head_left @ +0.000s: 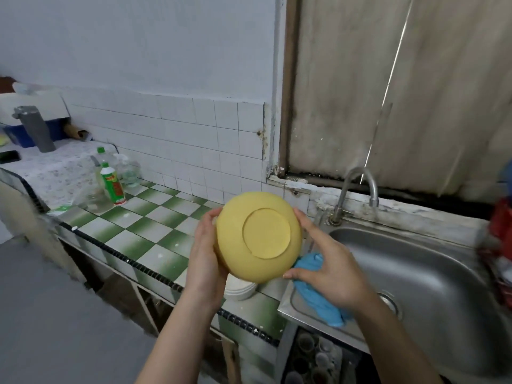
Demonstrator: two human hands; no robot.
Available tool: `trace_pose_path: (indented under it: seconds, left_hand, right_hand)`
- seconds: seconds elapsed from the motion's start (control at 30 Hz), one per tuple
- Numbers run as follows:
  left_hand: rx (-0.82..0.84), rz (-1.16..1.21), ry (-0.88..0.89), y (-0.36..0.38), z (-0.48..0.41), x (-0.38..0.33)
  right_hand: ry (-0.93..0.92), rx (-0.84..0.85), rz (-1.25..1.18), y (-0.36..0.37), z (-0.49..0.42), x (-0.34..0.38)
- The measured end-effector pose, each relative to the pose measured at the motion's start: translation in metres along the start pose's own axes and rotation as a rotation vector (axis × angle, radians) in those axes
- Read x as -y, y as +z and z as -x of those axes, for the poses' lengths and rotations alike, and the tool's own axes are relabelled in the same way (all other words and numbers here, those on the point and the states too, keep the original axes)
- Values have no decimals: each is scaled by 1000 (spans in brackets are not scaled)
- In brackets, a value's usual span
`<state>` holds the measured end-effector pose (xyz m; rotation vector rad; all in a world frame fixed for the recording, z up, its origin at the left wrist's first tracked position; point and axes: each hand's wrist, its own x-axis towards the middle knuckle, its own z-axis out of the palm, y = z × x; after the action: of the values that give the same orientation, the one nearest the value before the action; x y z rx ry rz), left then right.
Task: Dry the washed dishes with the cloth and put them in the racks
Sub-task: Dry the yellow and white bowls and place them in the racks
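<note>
Bridging left hand (204,254), right hand (331,263): bowl (259,235).

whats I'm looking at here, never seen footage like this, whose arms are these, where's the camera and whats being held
There is no machine here. One camera is worn on a person's head and looks forward and down, so the two arms coming up from the bottom edge are that person's own.

The left hand and the right hand hold a yellow bowl between them, its flat base turned toward the camera. A blue cloth is bunched under the right hand and hangs over the edge of the steel sink, which has a curved tap behind it.

To the left lies a green and white tiled counter. A green-capped bottle stands on it among clear bottles, and a stack of white dishes sits just below the bowl.
</note>
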<state>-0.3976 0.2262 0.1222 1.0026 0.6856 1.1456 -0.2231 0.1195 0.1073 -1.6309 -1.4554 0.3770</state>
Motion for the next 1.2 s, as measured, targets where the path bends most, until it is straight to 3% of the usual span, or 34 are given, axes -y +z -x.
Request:
trace_pose_path:
  seconds: [0.13,0.3,0.43,0.73,0.83,1.2]
  left_hand:
    - [208,-158,-1,34,6,9]
    - [433,-789,248,85,18,34]
    - [586,-974,439,139,25,54]
    - [993,-977,657,299,64,112]
    - [1122,-938,635,360,87,135]
    - [1376,-863,826,564,191,209]
  right_hand:
    - [53,-126,80,-32,26,-3]
    - [109,-229,162,-87,63,-20]
    - [172,-342,193,-135,95,-40]
    - [272,-567,301,-268,185,-90]
    - [313,-633,374,-314,221,-109]
    - [513,-1003,531,-435,346,-160]
